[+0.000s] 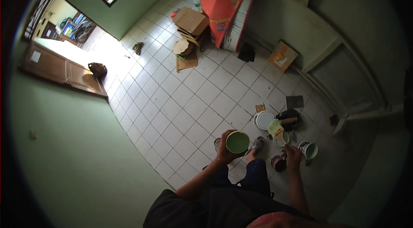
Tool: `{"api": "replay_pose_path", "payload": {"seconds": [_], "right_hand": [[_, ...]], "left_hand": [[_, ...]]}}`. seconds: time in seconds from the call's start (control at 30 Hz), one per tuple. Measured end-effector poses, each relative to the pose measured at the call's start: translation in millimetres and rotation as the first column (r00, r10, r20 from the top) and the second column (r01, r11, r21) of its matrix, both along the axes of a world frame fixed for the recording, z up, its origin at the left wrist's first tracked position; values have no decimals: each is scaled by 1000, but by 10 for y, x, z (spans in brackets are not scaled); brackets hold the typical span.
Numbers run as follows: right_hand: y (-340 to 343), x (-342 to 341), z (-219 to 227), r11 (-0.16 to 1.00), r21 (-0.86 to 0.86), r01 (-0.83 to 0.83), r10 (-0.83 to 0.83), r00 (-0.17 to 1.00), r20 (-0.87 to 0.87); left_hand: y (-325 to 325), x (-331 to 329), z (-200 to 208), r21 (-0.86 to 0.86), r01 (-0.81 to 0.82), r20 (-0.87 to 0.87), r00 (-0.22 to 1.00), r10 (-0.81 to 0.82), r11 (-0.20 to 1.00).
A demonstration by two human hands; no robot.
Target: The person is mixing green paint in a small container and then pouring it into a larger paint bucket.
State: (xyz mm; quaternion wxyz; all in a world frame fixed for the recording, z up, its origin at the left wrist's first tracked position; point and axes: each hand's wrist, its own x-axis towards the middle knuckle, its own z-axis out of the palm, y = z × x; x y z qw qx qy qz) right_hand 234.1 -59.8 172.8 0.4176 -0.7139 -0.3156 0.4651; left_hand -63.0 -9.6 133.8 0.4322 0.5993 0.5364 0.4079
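My left hand (224, 147) is wrapped round a paint tub (238, 142) with green paint inside, held over the floor in front of my legs. My right hand (294, 155) grips a paintbrush (279, 135) by the end of its handle. Pale green paint covers the brush's wide head, which points away from me over the cluster of cans. Below the brush, a pale round container (282, 140) is partly hidden. Close to my right hand stand a dark reddish can (278, 163) and a tipped paint can (309, 150) with green at its mouth.
A white-lidded bucket (264, 120) and a dark bag-like thing (290, 118) sit beyond the brush. Farther off are cardboard boxes (191, 21), a red mattress-like panel (223, 4) against the wall and an orange-brown box (283, 56). An open brown door (64, 69) stands at left.
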Motion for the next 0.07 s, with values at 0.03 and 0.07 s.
{"api": "replay_pose_path", "payload": {"seconds": [0.03, 0.07], "right_hand": [[12, -40, 142, 999, 43, 5, -8, 998, 64], [0, -41, 255, 1000, 24, -7, 5, 996, 91]], "left_hand": [[-47, -73, 216, 31, 10, -29, 1000, -9, 999], [-118, -158, 412, 27, -15, 16, 1000, 15, 1000]]}}
